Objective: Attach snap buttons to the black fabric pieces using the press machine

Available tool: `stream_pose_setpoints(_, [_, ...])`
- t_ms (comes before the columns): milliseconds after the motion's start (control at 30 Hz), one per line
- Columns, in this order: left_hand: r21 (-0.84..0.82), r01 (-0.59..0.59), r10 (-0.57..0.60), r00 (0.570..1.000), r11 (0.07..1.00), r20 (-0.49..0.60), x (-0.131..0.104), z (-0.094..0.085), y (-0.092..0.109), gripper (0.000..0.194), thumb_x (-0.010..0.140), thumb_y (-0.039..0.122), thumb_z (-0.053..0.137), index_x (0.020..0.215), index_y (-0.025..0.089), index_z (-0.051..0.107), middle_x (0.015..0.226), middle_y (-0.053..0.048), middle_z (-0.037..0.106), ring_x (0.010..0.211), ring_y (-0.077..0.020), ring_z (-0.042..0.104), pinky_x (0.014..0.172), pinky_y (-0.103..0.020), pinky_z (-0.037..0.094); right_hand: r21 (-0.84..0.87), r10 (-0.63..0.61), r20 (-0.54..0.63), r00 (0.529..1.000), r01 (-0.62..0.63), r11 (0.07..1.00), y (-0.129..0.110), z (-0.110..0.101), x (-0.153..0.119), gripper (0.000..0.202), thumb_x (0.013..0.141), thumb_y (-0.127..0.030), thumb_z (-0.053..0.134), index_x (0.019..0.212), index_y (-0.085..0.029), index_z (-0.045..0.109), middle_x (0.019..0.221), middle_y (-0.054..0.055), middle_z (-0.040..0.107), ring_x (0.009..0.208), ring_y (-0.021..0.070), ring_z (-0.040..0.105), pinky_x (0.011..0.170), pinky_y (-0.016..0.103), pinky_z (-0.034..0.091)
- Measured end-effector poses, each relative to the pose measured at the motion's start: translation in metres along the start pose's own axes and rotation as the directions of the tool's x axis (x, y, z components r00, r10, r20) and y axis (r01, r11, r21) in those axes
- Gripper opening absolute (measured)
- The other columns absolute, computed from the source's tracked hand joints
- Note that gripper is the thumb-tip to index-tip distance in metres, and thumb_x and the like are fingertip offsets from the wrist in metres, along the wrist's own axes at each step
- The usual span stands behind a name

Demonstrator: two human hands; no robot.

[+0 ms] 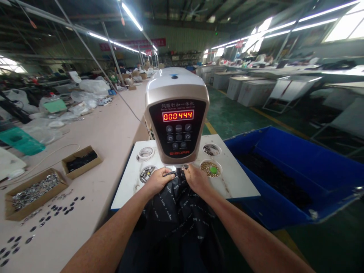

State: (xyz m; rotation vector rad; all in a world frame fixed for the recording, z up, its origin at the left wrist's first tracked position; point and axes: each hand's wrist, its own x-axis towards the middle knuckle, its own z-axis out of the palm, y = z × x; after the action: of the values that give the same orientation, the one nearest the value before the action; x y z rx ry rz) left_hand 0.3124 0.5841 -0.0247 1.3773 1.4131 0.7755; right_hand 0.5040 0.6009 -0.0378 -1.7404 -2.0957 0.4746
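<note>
Black fabric with small white lettering [167, 204] hangs over the front of a white machine table [239, 185] and down toward my lap. My left hand [158, 180] pinches the fabric's upper edge on the left, thumb and fingers together. On the right, my right hand [197, 179] grips the same edge, its fingertips partly hidden. Between both hands the edge lies under the head of a button-fastening machine [178, 113], whose red display reads 000444. The machine's lower tip stands right at the fabric, and what is beneath it is hidden.
Round wells in the white table hold metal parts, one with brass pieces and a green lid [214, 170]. A blue bin [284, 212] with dark pieces stands right. On the left bench [85, 204] are a cardboard box of metal snaps [17, 212], a smaller box [82, 170] and loose discs.
</note>
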Motion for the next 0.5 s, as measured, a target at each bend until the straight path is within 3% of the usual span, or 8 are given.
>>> stream_pose_setpoints(200, [0.076, -0.014, 0.016, 0.999, 0.997, -0.030, 0.004, 0.000, -0.008, 0.032, 0.076, 0.045, 0.065, 0.089, 0.016, 0.066, 0.085, -0.004, 0.072, 0.080, -0.0212, 0.065, 0.075, -0.031, 0.047, 0.062, -0.002, -0.009, 1.000, 0.002, 0.998, 0.001, 0.002, -0.001, 0.033, 0.104, -0.033, 0.041, 0.124, -0.020, 0.063, 0.104, 0.013, 0.076, 0.096, 0.0266, 0.071, 0.079, 0.029, 0.042])
stream_pose_setpoints(333, [0.220, -0.051, 0.082, 0.987, 0.974, -0.135, -0.007, 0.002, 0.003, 0.031, 0.079, 0.042, 0.064, 0.095, 0.016, 0.068, 0.094, -0.010, 0.073, 0.091, -0.0276, 0.066, 0.086, -0.040, 0.049, 0.155, -0.031, -0.015, 0.999, 0.033, 0.987, -0.003, -0.004, 0.000, 0.032, 0.104, -0.031, 0.042, 0.120, -0.019, 0.066, 0.106, 0.012, 0.076, 0.098, 0.0242, 0.069, 0.081, 0.028, 0.042])
stream_pose_setpoints(433, [0.358, -0.129, 0.231, 0.938, 0.925, -0.258, -0.039, -0.005, 0.011, 0.037, 0.082, 0.040, 0.064, 0.110, 0.016, 0.066, 0.118, -0.014, 0.068, 0.117, -0.0328, 0.057, 0.107, -0.049, 0.039, 0.233, -0.070, -0.016, 0.997, 0.072, 0.970, -0.003, -0.021, -0.003, 0.033, 0.104, -0.035, 0.040, 0.109, -0.020, 0.070, 0.105, 0.008, 0.076, 0.099, 0.0209, 0.068, 0.082, 0.026, 0.043])
stream_pose_setpoints(500, [0.513, -0.221, 0.414, 0.859, 0.830, -0.300, -0.077, -0.024, 0.006, 0.044, 0.086, 0.044, 0.063, 0.122, 0.018, 0.062, 0.130, -0.014, 0.063, 0.127, -0.0322, 0.051, 0.113, -0.051, 0.035, 0.270, -0.078, -0.026, 0.997, 0.082, 0.959, 0.005, -0.039, -0.010, 0.038, 0.104, -0.039, 0.039, 0.100, -0.020, 0.072, 0.102, 0.007, 0.076, 0.097, 0.0204, 0.068, 0.083, 0.026, 0.044])
